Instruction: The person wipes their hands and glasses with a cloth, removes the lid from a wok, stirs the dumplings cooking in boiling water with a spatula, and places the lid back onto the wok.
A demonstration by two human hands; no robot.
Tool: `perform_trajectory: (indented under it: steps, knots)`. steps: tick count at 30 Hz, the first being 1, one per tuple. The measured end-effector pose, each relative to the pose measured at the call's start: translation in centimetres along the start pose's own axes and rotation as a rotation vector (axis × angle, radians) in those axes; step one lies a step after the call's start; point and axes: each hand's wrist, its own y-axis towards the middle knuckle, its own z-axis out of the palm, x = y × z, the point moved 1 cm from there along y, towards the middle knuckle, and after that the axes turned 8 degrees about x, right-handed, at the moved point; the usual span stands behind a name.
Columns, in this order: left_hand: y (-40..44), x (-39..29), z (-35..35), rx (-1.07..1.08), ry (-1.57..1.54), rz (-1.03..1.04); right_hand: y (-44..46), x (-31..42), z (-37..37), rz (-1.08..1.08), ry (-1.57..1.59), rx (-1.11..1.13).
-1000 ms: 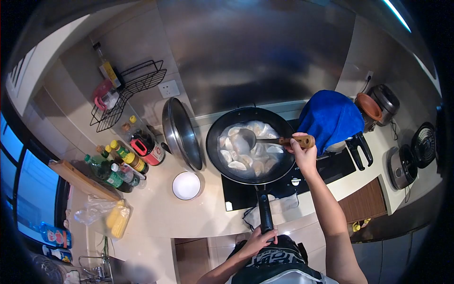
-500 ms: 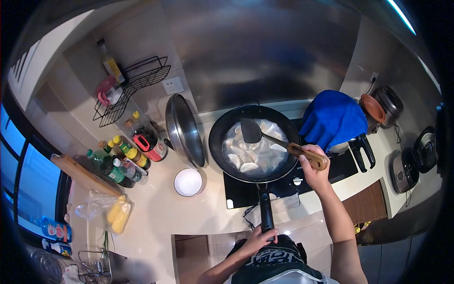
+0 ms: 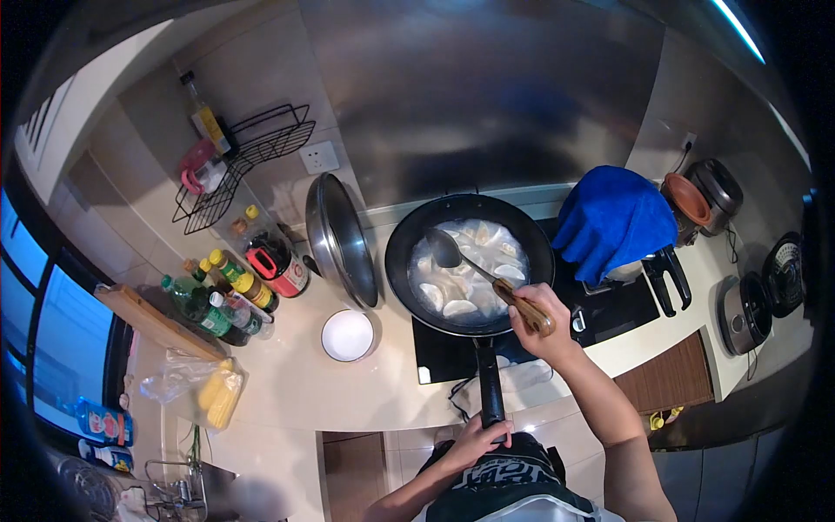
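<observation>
Several white dumplings (image 3: 459,306) lie in cloudy liquid in a black wok (image 3: 402,291) on the stove. My right hand (image 3: 544,322) grips the wooden handle of a spatula (image 3: 444,249), whose dark blade is at the left part of the liquid. Around the end of the wok's black handle (image 3: 490,383) my left hand (image 3: 477,439) is closed, in front of my body. Left of the wok a metal lid (image 3: 341,241) stands on its edge, with a white bowl (image 3: 347,336) just below it on the counter.
Bottles (image 3: 242,283) and a wooden board (image 3: 161,322) stand at the left, near bagged corn (image 3: 219,396). A wire rack (image 3: 248,157) hangs on the wall. Right of the wok is a pot under a blue cloth (image 3: 616,217); cookers (image 3: 741,313) stand farther right.
The spatula blade has swept about within the wok and is now turned at the left. My right hand has moved down, then back left. My left hand keeps its grip on the wok handle.
</observation>
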Motion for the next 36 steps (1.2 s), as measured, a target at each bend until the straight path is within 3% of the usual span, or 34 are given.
perform_trajectory:
  steps: [18,20,21,23,27,28,36]
  knots:
    - [0.3,0.5,-0.6,0.029,0.037,-0.013,-0.8,-1.9,0.2,0.032,-0.063,-0.016]
    - [0.2,0.3,-0.5,0.031,0.034,-0.009,-1.3,-3.1,0.5,0.229,0.082,-0.116]
    - [0.2,0.3,-0.4,0.033,0.031,-0.005,-1.4,-3.7,0.8,0.230,0.082,-0.117]
    - [0.3,0.3,-0.5,0.035,0.029,-0.006,-1.8,-5.2,1.4,0.542,0.583,-0.285]
    - [0.2,0.4,-0.5,0.012,0.036,-0.033,-2.0,-5.6,0.7,0.523,0.668,-0.347]
    - [0.3,0.6,-0.7,0.011,0.037,-0.033,-2.3,-5.6,0.1,0.482,0.538,-0.248]
    - [0.0,-0.1,-0.1,0.005,-0.004,-0.033,-1.2,-4.9,-5.6,0.279,0.057,-0.350]
